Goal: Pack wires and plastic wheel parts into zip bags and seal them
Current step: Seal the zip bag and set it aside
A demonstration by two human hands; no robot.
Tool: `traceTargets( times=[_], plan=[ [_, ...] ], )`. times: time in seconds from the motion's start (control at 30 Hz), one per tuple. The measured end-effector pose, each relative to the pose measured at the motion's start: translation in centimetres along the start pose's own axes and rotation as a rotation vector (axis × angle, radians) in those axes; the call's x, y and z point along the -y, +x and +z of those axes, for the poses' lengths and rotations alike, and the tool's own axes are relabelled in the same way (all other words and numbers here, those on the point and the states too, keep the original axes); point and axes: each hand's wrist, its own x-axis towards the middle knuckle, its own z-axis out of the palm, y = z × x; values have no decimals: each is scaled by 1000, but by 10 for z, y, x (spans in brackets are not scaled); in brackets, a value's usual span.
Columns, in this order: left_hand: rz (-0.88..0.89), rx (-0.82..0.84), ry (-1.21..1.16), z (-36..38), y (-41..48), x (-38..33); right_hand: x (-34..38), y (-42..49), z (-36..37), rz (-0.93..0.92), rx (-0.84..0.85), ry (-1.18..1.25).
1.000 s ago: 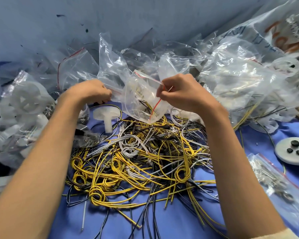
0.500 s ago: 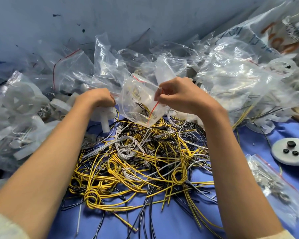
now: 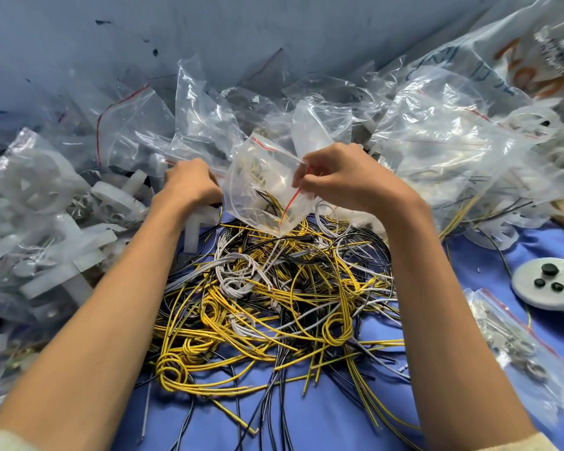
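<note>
Status: right hand [image 3: 336, 177] pinches zip bag [image 3: 258, 177] mouth; left hand [image 3: 189, 185] curled at bag edge, grasp I cannot tell. I advise: tuck wires [image 3: 269, 203] below red seal line [image 3: 290, 203], press closed end-to-end.

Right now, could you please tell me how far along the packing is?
Done: filled bags are piled at the back right. In hand: the left hand and right hand hold a zip bag with wires inside, seemingly unsealed. Left: the big wire pile and loose wheel parts at the left.
</note>
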Motion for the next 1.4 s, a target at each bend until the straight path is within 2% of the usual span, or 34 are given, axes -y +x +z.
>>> traceTargets(
  times=[0.13, 0.33, 0.47, 0.57, 0.67, 0.73, 0.87, 0.9, 1.0, 1.07, 1.2, 1.3, 1.4],
  plan=[
    [71, -110, -179, -33, -20, -3, -1, 1, 0, 11, 9, 11],
    [257, -143, -411, -76, -64, -19, 3, 1, -3, 16, -41, 41],
    [367, -218, -348, -39, -78, -50, 8, 2, -2, 65, 49, 254],
    [342, -353, -208, -17, -75, -58, 10, 2, -2, 77, 33, 393],
    [321, -283, -80, -15, -71, -51, 8, 2, -4, 87, -32, 485],
    [351, -278, -92, -25, -74, -47, 7, 3, -4, 96, -47, 506],
    [379, -558, -142, -49, -78, -42, 9, 4, -6, 113, -56, 577],
    [343, -522, -128, -51, -78, -41, 11, 4, -6, 113, -59, 606],
    [233, -179, -92, -44, -76, -37, 17, 1, -7, 109, -53, 722],
    [227, -100, -138, -44, -76, -34, 21, -1, -8, 101, -34, 717],
    [315, -287, -211, -59, -78, -31, 29, -2, -8, 92, 37, 592],
    [509, -369, -285, -67, -90, -41, 39, -5, -2, 54, 136, 561],
    [677, -433, -247, -77, -106, -52, 49, -7, 3, 13, 208, 587]
  ],
)
